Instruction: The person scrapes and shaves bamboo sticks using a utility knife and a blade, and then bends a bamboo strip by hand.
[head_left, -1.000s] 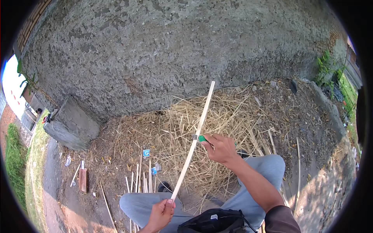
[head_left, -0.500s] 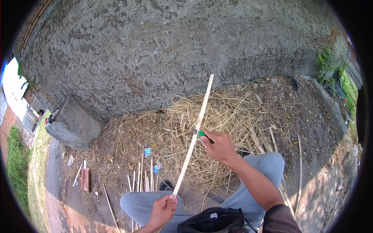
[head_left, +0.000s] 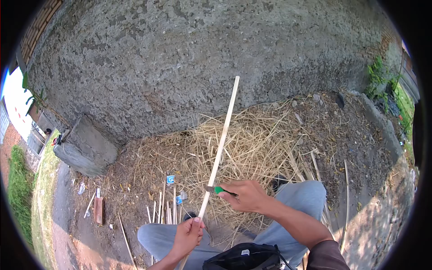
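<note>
A long pale wooden strip (head_left: 226, 123), probably bamboo, slants upward in front of the wall. My left hand (head_left: 188, 236) is closed around its lower part, between my knees. In my right hand (head_left: 245, 195) is a knife with a green handle (head_left: 218, 190). Its short dark blade (head_left: 209, 188) lies against the strip, a little above my left hand. The fingers of my right hand are wrapped round the handle. Below the strip spreads a heap of thin shavings (head_left: 252, 144).
A rough grey wall (head_left: 180, 58) rises ahead. To the left stand a concrete block (head_left: 87, 146) and a reddish piece of wood (head_left: 98, 209). Several cut strips (head_left: 174, 202) lie by my left knee, near blue-and-white litter (head_left: 170, 179). A black bag (head_left: 245, 258) rests at my lap.
My right hand and the knife have moved down and left along the strip, toward my left hand. The strip's top end has shifted slightly left and up.
</note>
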{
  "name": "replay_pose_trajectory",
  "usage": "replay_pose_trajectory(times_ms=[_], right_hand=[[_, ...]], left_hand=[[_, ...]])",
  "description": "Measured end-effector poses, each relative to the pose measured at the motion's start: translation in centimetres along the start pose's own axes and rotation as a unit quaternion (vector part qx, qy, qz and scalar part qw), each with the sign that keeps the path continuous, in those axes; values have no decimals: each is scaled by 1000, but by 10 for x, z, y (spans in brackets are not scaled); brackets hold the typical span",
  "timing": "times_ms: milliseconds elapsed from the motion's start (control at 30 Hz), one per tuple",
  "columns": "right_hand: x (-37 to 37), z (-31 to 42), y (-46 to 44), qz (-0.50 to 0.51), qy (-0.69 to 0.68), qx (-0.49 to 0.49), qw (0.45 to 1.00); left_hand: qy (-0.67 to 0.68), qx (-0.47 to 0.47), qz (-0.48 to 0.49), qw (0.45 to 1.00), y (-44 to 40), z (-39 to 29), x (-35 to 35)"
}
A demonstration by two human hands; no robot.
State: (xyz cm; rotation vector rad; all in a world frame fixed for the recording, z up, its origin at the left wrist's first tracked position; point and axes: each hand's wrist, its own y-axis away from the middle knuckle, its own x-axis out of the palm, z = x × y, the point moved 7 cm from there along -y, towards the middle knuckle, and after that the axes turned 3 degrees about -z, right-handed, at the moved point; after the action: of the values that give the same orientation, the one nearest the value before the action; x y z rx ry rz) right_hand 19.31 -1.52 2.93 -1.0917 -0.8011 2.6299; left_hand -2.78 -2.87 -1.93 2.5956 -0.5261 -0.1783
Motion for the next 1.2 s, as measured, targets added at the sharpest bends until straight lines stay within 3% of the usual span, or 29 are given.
replay_pose_trajectory(times_ms=[133,200,433,633,733,900,1000,1200], right_hand=[[5,11,3,-6,57,6,998],[0,4,0,-63,68,8,996],[2,3,-6,-63,97,-14,993],[10,-17,-11,-54,115,37,991],[-1,-55,-18,-127,120,81,981],[12,-64,-22,-113,143,76,980],[14,-76,-25,-139,160,81,974],[22,-92,-28,-169,162,76,969]], left_hand=[[14,0,1,1000,-2,-1,2],[-5,9,14,1000,-1,1,4],[-34,60,1,998,8,11,-3],[-98,89,-25,991,13,26,-16],[-71,77,-1,994,23,45,-12],[-238,194,-94,947,42,18,-18],[-281,216,-114,928,36,27,-19],[-258,200,-97,940,36,19,-15]])
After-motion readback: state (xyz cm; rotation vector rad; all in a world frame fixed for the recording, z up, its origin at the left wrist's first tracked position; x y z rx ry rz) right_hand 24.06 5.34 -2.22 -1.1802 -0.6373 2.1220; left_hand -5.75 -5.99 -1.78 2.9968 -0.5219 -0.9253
